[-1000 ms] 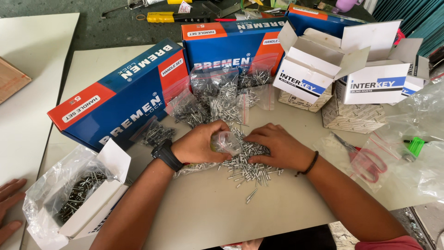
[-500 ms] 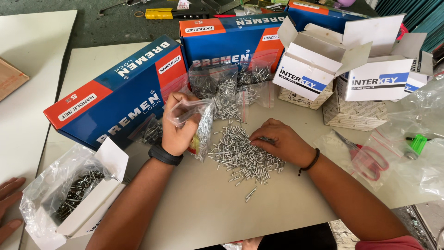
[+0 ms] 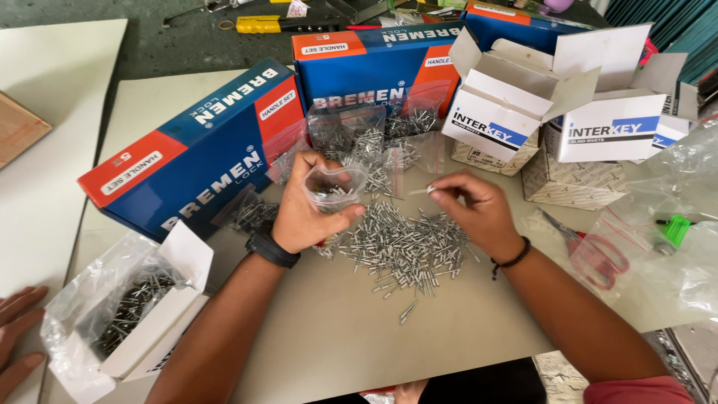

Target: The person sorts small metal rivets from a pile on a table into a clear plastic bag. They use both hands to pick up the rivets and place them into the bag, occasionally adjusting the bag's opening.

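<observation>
Mid-frame, left hand gripped a small clear plastic bag open; right hand pinched one silver rivet beside it.

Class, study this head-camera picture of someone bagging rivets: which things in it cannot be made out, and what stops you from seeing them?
- How many rivets are in the small clear bag: head view, the left hand wraps it and the plastic glares.
- What the right hand pinches: too small to tell how many rivets.
- Pink-handled scissors: partly veiled by clear plastic.
- Another person's hand: cut off by the left edge.
</observation>
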